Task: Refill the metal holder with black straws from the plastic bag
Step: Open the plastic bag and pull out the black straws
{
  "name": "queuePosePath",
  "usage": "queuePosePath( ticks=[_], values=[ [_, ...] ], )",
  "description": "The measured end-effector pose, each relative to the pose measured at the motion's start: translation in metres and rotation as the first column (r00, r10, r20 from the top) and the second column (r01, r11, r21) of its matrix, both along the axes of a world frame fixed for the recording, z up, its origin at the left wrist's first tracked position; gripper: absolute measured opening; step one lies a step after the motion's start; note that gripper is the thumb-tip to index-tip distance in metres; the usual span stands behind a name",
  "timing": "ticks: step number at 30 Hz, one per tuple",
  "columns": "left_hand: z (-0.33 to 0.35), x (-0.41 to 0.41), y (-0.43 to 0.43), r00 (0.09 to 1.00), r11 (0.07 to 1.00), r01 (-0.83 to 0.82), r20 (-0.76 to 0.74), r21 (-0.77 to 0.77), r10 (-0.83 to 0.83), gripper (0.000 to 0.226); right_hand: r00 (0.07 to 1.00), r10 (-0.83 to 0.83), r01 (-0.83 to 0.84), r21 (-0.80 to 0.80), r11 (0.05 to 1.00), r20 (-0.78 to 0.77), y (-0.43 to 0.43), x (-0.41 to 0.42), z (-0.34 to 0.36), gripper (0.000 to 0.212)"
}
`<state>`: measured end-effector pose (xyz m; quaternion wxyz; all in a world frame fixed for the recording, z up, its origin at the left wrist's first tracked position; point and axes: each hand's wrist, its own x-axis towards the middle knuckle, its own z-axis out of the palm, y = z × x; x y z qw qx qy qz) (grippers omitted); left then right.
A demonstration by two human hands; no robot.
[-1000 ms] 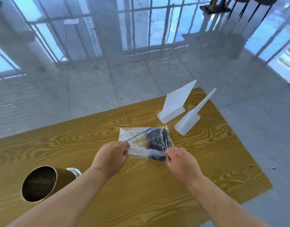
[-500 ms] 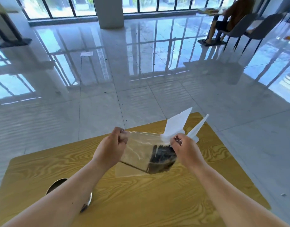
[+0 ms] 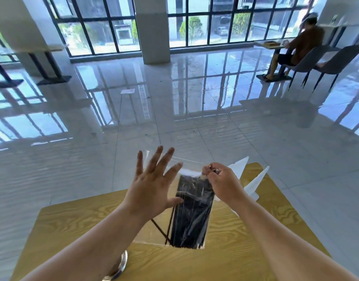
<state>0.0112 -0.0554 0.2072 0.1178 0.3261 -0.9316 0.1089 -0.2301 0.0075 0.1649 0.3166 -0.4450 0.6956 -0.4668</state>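
Bag of straws held up over the table

The right hand pinches the top edge of the clear bag, which hangs upright above the table. The black straws fill its right side. The left hand is wide open, fingers spread, against the bag. The metal holder shows only partly, under the left forearm.
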Motion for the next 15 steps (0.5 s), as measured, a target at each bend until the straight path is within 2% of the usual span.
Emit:
queuePosePath(
  ticks=[4, 5, 8, 12, 15],
  values=[
    [0.022, 0.001, -0.004, 0.985, 0.994, 0.064, -0.165, 0.088, -0.049, 0.015, 0.995, 0.085, -0.079, -0.089, 0.993, 0.061, -0.012, 0.011, 0.011, 0.026],
    [0.029, 0.003, -0.005, 0.978, 0.992, 0.046, -0.208, 0.12, -0.02, 0.007, 0.991, 0.098, -0.089, -0.102, 0.991, 0.091, -0.015, 0.014, 0.013, 0.026],
    [0.05, 0.008, -0.009, 0.939, 0.965, -0.061, -0.314, 0.255, 0.143, 0.019, 0.982, 0.097, -0.082, -0.097, 0.992, 0.16, -0.019, 0.024, 0.016, 0.04],
    [0.076, 0.016, -0.021, 0.878, 0.862, -0.151, -0.335, 0.483, 0.341, 0.03, 0.993, 0.095, -0.088, -0.093, 0.992, 0.073, -0.021, 0.042, 0.011, 0.074],
    [0.093, 0.021, -0.03, 0.84, 0.762, -0.116, -0.347, 0.637, 0.417, 0.025, 0.988, 0.132, -0.124, -0.098, 0.987, 0.075, -0.021, 0.057, 0.007, 0.068]
  ],
)
